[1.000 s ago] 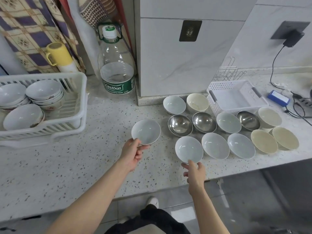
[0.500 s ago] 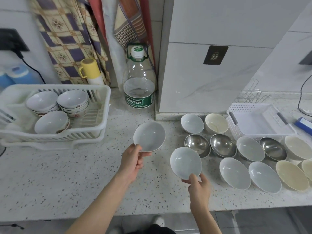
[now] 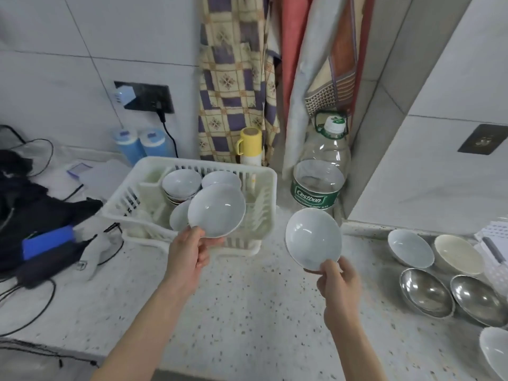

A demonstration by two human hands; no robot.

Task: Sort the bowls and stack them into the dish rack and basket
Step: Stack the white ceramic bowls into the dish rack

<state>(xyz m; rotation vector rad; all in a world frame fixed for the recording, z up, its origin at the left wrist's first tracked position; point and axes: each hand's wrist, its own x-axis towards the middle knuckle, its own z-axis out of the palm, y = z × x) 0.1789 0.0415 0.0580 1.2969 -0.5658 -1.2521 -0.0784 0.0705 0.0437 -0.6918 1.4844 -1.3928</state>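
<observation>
Both bowls are off the bench now and carried left; a second ago they were just being picked from the group on the right. Left hand point(image 3: 187, 254) pinches the left white bowl point(image 3: 216, 210) at its near rim, thumb over the lip, fingers underneath; bowl hangs over the dish rack's point(image 3: 264, 177) front wall. Right hand point(image 3: 339, 279) pinches the right white bowl point(image 3: 313, 239) the same way at its 5 o'clock rim, held over bare bench point(image 3: 247, 312), at 3 o'clock from the rack and short of it.

Handling, my read: glazed ceramic, rigid, moderately heavy for a rim pinch, slick, chips on impact. The rim grip works for carrying, but set down gently and nest square to avoid clacking.

Rack holds a stack of white bowls point(image 3: 181, 182) at the back, another bowl point(image 3: 220, 177) at 3 o'clock from it, and a bowl point(image 3: 178, 218) in front, partly hidden behind the held one. Rack's right half looks free.

Bench at 3 o'clock: a white bowl point(image 3: 411, 247), a cream bowl point(image 3: 457, 254), two steel bowls point(image 3: 426, 292) point(image 3: 479, 299), another white bowl cut off at the edge. White basket point(image 3: 494, 243) is barely in view; can't tell its contents.

Water bottle point(image 3: 320, 171) stands at 3 o'clock just beside the rack.
</observation>
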